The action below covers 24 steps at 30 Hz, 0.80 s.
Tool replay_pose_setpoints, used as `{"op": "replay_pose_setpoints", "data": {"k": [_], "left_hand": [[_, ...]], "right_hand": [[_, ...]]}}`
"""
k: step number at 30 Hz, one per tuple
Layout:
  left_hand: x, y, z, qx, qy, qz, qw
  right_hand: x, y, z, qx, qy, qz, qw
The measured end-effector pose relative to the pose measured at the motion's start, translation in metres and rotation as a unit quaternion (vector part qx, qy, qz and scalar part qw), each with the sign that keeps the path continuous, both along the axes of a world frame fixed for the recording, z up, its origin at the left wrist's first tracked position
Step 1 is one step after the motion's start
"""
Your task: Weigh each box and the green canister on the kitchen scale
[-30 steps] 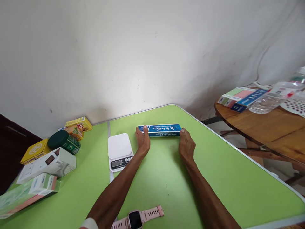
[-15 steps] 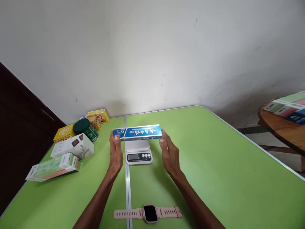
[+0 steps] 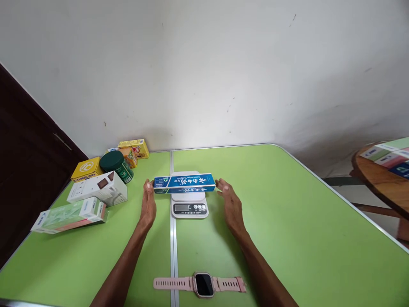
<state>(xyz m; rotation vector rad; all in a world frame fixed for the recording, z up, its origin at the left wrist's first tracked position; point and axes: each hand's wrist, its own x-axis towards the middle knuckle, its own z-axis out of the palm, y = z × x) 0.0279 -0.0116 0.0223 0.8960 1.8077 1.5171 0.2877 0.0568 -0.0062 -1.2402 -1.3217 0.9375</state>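
A blue toothpaste box (image 3: 184, 183) lies crosswise on the platform of a white digital kitchen scale (image 3: 190, 209), overhanging it on both sides. My left hand (image 3: 148, 204) is beside the box's left end, thumb up and fingers extended; whether it still touches the carton is hard to tell. Off the right end, with a small gap, is my right hand (image 3: 230, 204), its fingers loosely stretched and holding nothing. The scale's display looks blank. Nearer to me, a smartwatch with a pink strap (image 3: 203, 285) lies flat between my forearms.
Along the green table's (image 3: 287, 221) left side stand a green-and-white carton (image 3: 72, 215), a white box (image 3: 99, 187), a yellow box (image 3: 86, 168), a green-lidded jar (image 3: 116, 165) and a yellow package (image 3: 137, 147). A wooden table (image 3: 380, 175) with cartons (image 3: 393, 155) is at right.
The toothpaste box has come down onto the scale. Both hands have moved outward from its ends and loosened. The view has shifted slightly.
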Motion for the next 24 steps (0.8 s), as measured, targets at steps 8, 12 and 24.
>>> {"op": "replay_pose_setpoints", "data": {"k": [8,12,24], "left_hand": [[-0.047,0.019,-0.044,0.082,0.04,0.018,0.996],[-0.046,0.018,-0.047,0.091,0.057,0.015,0.994],[-0.045,0.017,-0.045,0.081,0.052,0.019,0.995]], "right_hand": [[0.026,0.031,-0.019,0.023,-0.101,-0.063,0.993],[0.025,0.029,-0.018,0.015,-0.089,-0.065,0.994],[0.025,0.024,-0.013,-0.01,-0.088,-0.067,0.994]]}}
